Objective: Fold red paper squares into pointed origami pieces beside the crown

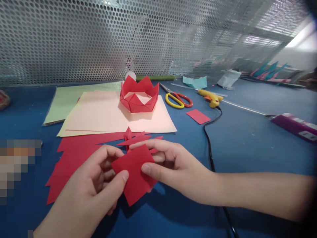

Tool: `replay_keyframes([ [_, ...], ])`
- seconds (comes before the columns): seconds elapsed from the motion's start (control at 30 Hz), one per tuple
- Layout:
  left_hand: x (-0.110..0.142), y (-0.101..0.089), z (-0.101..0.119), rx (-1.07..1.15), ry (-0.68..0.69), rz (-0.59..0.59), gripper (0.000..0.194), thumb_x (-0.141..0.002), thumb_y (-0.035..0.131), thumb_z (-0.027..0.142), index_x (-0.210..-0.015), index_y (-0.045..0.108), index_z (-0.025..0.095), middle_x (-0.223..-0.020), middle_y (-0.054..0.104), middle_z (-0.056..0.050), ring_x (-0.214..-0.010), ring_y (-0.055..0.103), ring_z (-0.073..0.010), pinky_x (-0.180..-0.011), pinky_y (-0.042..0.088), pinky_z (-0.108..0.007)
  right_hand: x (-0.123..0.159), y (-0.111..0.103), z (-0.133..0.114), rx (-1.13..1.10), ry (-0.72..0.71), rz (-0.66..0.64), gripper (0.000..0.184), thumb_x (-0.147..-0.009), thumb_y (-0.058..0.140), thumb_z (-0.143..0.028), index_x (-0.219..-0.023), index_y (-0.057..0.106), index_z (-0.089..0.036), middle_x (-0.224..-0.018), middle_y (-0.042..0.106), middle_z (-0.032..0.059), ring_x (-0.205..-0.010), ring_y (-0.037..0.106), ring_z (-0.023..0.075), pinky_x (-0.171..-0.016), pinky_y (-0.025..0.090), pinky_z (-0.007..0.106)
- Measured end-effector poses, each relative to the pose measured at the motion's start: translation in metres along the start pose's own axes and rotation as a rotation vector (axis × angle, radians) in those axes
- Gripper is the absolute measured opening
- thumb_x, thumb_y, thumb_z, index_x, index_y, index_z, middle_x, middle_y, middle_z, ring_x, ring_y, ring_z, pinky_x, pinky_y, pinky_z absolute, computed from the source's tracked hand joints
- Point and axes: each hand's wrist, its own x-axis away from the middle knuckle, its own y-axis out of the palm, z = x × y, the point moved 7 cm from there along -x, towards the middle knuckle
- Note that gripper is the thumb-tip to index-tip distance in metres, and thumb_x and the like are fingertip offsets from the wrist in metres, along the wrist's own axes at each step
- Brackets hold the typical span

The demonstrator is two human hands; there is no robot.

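Observation:
Between both hands a small red paper square (137,181) is held up, tilted, above the blue table. My left hand (99,185) pinches its left edge, thumb on the front face and fingers behind. On the right edge my right hand (170,165) grips it the same way, its index finger stretched along the top. Just behind the square lie folded red paper pieces (128,134), partly covered by my right hand. Red paper sheets (71,158) spread out beside my left hand. A red folded paper crown (139,105) stands farther back on pale sheets.
Pale pink paper (99,112) and green paper (64,99) lie behind the hands. Scissors (178,99), a yellow glue gun (211,97) with a black cord (210,148), a red card (198,116) and a purple box (294,125) are to the right. A perforated metal panel (99,39) stands at the back.

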Motion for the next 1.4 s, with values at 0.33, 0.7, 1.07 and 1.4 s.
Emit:
replay_keyframes([
  [0.33, -0.007, 0.001, -0.004, 0.019, 0.062, -0.077, 0.032, -0.077, 0.061, 0.050, -0.100, 0.066, 0.028, -0.092, 0.073, -0.001, -0.086, 0.071, -0.0181, -0.066, 0.058, -0.021, 0.011, 0.003, -0.019, 0.460, -0.360, 0.017, 0.037, -0.066, 0.085, -0.017, -0.089, 0.058, -0.021, -0.090, 0.061, -0.0018, -0.077, 0.060, 0.0099, -0.073, 0.052, 0.020],
  [0.7, 0.002, 0.005, 0.000, -0.004, 0.069, -0.138, 0.040, -0.080, 0.057, 0.061, -0.099, 0.067, 0.027, -0.048, 0.052, 0.006, -0.042, 0.049, -0.0094, -0.040, 0.043, -0.017, 0.011, 0.001, -0.028, 0.565, -0.404, 0.147, 0.005, -0.079, 0.068, -0.014, -0.076, 0.068, -0.018, -0.083, 0.070, 0.0036, -0.080, 0.065, 0.0145, -0.075, 0.054, 0.024],
  [1.07, 0.007, 0.013, 0.000, 0.004, -0.067, -0.086, 0.026, -0.063, 0.070, 0.049, -0.079, 0.068, 0.029, -0.061, 0.065, 0.009, -0.049, 0.051, -0.0056, -0.048, 0.042, -0.012, 0.009, -0.005, -0.008, 0.215, -0.162, 0.131, 0.029, -0.075, 0.074, -0.015, -0.075, 0.045, -0.020, -0.074, 0.060, -0.0019, -0.067, 0.056, 0.0095, -0.061, 0.048, 0.020],
  [1.4, 0.003, 0.017, 0.002, -0.028, -0.048, -0.214, 0.028, -0.070, 0.066, 0.051, -0.066, 0.066, 0.023, -0.049, 0.060, 0.004, -0.045, 0.053, -0.0076, -0.047, 0.043, -0.015, 0.008, -0.007, -0.008, 0.202, -0.165, 0.162, 0.031, -0.084, 0.072, -0.031, -0.070, 0.047, -0.019, -0.067, 0.061, -0.0015, -0.060, 0.059, 0.0086, -0.055, 0.046, 0.018],
])
